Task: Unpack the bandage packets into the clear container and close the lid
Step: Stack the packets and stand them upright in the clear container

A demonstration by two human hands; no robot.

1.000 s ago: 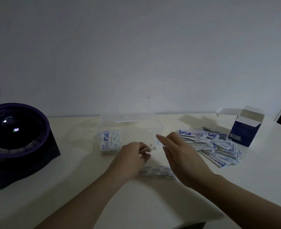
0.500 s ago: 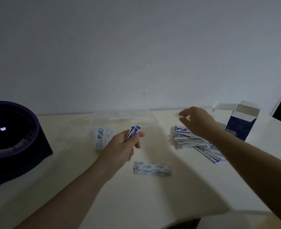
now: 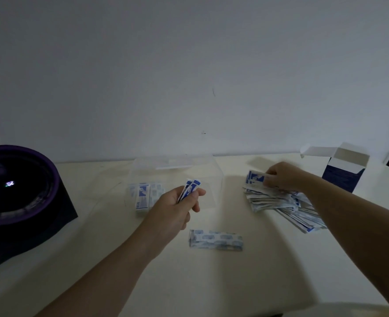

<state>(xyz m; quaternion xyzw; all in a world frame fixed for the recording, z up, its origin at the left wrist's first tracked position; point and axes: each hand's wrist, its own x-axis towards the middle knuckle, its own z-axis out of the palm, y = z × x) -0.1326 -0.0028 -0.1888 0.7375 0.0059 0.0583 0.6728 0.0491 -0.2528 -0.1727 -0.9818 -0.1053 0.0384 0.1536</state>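
Note:
A clear container point(image 3: 209, 177) stands open at the table's middle back, with some blue-and-white bandage packets point(image 3: 143, 195) stacked in its left part. My left hand point(image 3: 175, 207) pinches a few bandage packets point(image 3: 190, 187) upright in front of the container. A loose pile of packets point(image 3: 282, 204) lies to the right; my right hand point(image 3: 282, 177) rests on its far end and grips a few packets point(image 3: 255, 179) there. One strip of packets point(image 3: 215, 239) lies flat near the table's middle.
An opened dark-blue carton point(image 3: 342, 170) stands at the back right. A large dark round device with a purple rim point(image 3: 17, 193) occupies the left side. The cream table point(image 3: 211, 282) ends at a front edge close to me.
My right hand has come down from above the pile onto its far end and taken hold of packets. The left hand still holds its packets in about the same place.

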